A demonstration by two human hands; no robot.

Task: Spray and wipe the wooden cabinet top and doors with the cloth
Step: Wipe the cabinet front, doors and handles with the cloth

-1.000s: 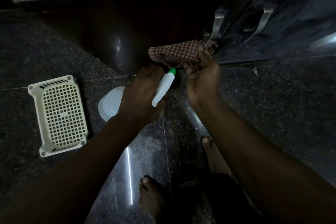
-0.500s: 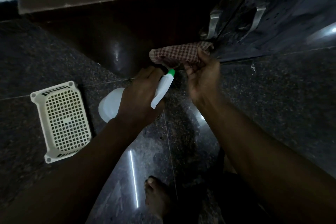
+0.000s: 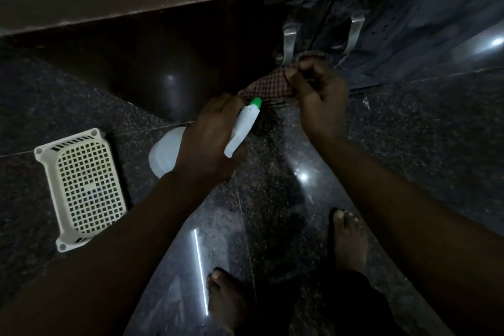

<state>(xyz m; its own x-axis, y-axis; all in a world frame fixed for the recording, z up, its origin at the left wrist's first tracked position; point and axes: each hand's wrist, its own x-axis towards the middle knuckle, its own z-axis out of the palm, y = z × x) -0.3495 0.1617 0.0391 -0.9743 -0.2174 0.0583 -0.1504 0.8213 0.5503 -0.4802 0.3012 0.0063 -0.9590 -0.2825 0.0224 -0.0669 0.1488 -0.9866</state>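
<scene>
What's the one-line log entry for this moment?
left hand: holds spray bottle | right hand: grips checked cloth near cabinet door | basket: on floor

Likely a home: polished granite floor (image 3: 409, 158), dark wooden cabinet (image 3: 191, 49) with metal door handles (image 3: 289, 35), bare feet (image 3: 349, 240).

A person's left hand (image 3: 210, 142) grips a white plastic spray bottle with a green nozzle (image 3: 241, 129), while the right hand (image 3: 319, 95) clutches a red checked cloth (image 3: 268, 87) before a dark wooden cabinet door (image 3: 191, 63). A cream perforated plastic basket (image 3: 84, 188) lies on the polished speckled granite floor (image 3: 409, 144).
</scene>
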